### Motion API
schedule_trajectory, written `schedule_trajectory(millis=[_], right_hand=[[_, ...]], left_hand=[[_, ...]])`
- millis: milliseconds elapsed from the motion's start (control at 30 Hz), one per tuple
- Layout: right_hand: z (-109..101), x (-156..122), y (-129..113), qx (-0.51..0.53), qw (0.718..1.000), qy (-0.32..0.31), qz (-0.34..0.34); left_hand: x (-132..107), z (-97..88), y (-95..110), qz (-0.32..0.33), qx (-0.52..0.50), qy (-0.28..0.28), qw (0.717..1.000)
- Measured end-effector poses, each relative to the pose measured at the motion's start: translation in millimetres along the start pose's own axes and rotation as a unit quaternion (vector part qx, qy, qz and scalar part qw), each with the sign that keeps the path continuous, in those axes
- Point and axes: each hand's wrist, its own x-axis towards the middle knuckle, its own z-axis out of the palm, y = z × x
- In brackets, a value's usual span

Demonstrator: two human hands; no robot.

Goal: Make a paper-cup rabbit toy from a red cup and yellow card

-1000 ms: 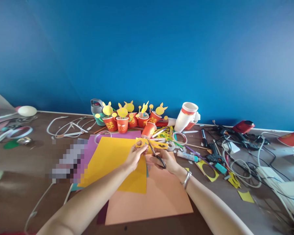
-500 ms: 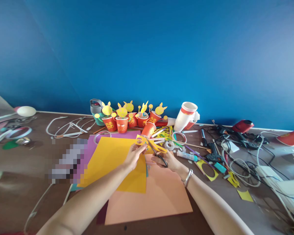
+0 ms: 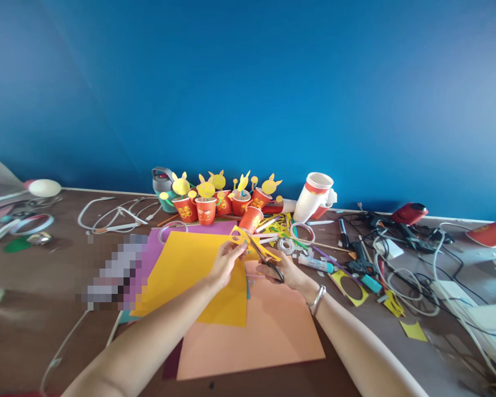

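My left hand point(image 3: 226, 262) pinches a yellow paper strip point(image 3: 248, 242) with round holes cut out of it, held up over the table's middle. My right hand point(image 3: 284, 272) grips black-handled scissors point(image 3: 261, 255), whose blades reach up into the strip. Both hands hover above an orange-yellow sheet point(image 3: 186, 270) and a peach sheet point(image 3: 264, 331) lying flat. A purple sheet point(image 3: 149, 259) shows under them at the left.
Red paper cups with yellow bunny cut-outs point(image 3: 215, 203) stand at the back by the blue wall. A stack of white cups point(image 3: 314, 197) lies tilted to their right. A glue stick point(image 3: 315, 263), glue gun point(image 3: 361, 259), tangled cables point(image 3: 413, 275) and yellow scraps crowd the right. Tape rolls point(image 3: 25, 225) lie far left.
The yellow strip has turned in my left hand, its left end rising and its right end dropping. My right hand and the scissors shifted slightly lower and right.
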Motion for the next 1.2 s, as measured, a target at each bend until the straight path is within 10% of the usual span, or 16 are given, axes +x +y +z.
schedule_trajectory(millis=[1200], right_hand=[[-2.2,3.8,6.6,-0.001,0.999,-0.038,-0.005]], left_hand=[[0.4,-6.7,-6.2,0.110,0.136,-0.054,0.983]])
